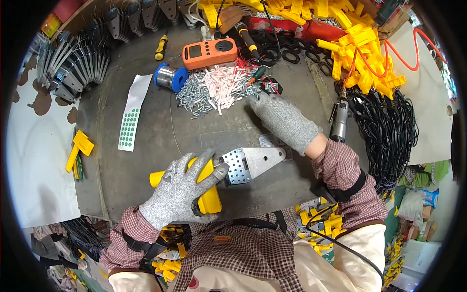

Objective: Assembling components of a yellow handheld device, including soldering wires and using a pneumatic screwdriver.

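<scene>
My left hand (pixel 180 192), in a grey knit glove, is closed around a yellow plastic handle (pixel 210 197) low on the bench. From the handle's right side a perforated metal box (pixel 237 168) with a flat, tapering metal plate (pixel 262 160) points right; thumb and fingers lie close to the box. My right hand (pixel 277 114), gloved too, reaches to the right edge of a heap of small screws (pixel 194 95) and pale pink tubes (pixel 224 85). Its fingers bend down and are mostly hidden, so whether they hold anything does not show.
An orange meter (pixel 209 52), a blue solder spool (pixel 170 78) and a sticker sheet (pixel 134 114) lie behind. Metal plate assemblies (pixel 73 63) line the left. Yellow handles (pixel 360 53), black cables (pixel 384 131) and a pneumatic screwdriver (pixel 340 119) crowd the right.
</scene>
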`<action>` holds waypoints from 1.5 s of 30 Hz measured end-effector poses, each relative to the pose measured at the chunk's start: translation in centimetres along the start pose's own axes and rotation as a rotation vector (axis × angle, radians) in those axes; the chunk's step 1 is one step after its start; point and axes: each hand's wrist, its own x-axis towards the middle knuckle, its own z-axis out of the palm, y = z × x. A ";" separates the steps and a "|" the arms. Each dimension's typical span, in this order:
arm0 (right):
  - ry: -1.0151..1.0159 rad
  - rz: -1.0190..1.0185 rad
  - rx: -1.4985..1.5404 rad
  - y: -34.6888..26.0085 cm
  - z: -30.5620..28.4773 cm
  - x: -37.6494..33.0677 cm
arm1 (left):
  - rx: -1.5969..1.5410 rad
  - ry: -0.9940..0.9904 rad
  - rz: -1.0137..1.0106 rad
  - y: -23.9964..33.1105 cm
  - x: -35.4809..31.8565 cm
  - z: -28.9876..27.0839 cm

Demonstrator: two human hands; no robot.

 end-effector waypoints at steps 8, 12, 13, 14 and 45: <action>0.127 -0.069 0.847 -5.9 -0.6 -5.3 | -0.007 -0.012 0.072 -0.4 -0.4 0.3; 0.236 -0.066 0.878 -8.1 1.8 -5.4 | -0.018 -0.077 0.123 -0.4 0.3 0.5; 0.275 -0.062 0.936 -8.2 2.2 -5.3 | -0.048 -0.009 0.122 -0.5 0.3 1.0; 0.314 -0.057 0.994 -8.2 2.5 -5.2 | -0.048 -0.010 0.116 -0.6 0.4 1.2; 0.268 0.283 0.292 0.2 0.3 2.7 | -0.136 0.070 0.082 0.6 0.2 2.4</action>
